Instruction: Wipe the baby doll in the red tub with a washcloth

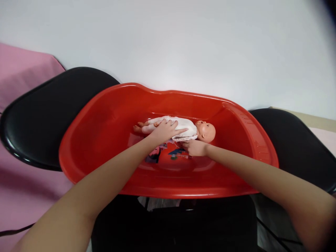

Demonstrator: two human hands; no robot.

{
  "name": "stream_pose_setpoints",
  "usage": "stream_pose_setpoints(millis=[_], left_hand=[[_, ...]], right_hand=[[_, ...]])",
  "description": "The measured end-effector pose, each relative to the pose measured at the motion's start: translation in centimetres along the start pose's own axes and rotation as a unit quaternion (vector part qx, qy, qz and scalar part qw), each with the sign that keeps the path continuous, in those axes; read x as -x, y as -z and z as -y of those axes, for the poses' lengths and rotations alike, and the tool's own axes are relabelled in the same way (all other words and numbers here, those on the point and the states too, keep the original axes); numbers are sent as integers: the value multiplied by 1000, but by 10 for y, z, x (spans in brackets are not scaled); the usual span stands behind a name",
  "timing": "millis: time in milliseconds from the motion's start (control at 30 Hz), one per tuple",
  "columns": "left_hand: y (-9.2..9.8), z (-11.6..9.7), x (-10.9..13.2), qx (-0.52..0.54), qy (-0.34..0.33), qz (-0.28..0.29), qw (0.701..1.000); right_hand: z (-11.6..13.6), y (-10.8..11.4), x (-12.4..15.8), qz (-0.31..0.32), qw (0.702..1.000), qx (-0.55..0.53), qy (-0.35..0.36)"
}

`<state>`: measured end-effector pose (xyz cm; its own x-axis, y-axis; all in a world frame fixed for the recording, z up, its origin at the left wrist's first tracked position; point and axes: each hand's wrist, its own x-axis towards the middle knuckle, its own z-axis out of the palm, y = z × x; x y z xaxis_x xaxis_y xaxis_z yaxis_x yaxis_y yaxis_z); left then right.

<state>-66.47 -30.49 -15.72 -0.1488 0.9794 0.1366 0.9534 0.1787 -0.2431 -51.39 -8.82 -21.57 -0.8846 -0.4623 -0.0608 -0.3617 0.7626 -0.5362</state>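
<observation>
A baby doll (183, 126) in white clothes lies on its back in a red plastic tub (94, 150), head to the right and bare feet to the left. My left hand (168, 132) rests on the doll's front, fingers spread over the white cloth. Beside the doll's near shoulder, my right hand (195, 148) is closed, with its fingertips curled in at the edge of the clothing. What those fingers hold, if anything, is hidden. Below both hands, a printed picture (178, 151) with a dark blue shape shows on the tub's glossy floor.
Black, rounded seat-like surfaces flank the tub, one on the left (47, 115) and one on the right (301, 147). Another black surface (178, 227) lies below its near rim. A pale wall (183, 45) stands behind. Pink cloth (23, 70) covers the far left.
</observation>
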Motion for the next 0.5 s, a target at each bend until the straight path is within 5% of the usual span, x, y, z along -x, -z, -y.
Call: stream_pose_setpoints(millis=[133, 233, 367, 500], left_hand=[[0, -1, 2, -1, 3, 23, 1000], [3, -2, 5, -2, -4, 36, 999], [7, -2, 9, 21, 1, 39, 999], [6, -3, 9, 2, -12, 33, 999]], right_hand=[[27, -9, -37, 68, 990, 57, 108], [24, -15, -50, 52, 995, 70, 57], [1, -7, -14, -14, 997, 30, -69], [-5, 11, 44, -81, 986, -101, -103]])
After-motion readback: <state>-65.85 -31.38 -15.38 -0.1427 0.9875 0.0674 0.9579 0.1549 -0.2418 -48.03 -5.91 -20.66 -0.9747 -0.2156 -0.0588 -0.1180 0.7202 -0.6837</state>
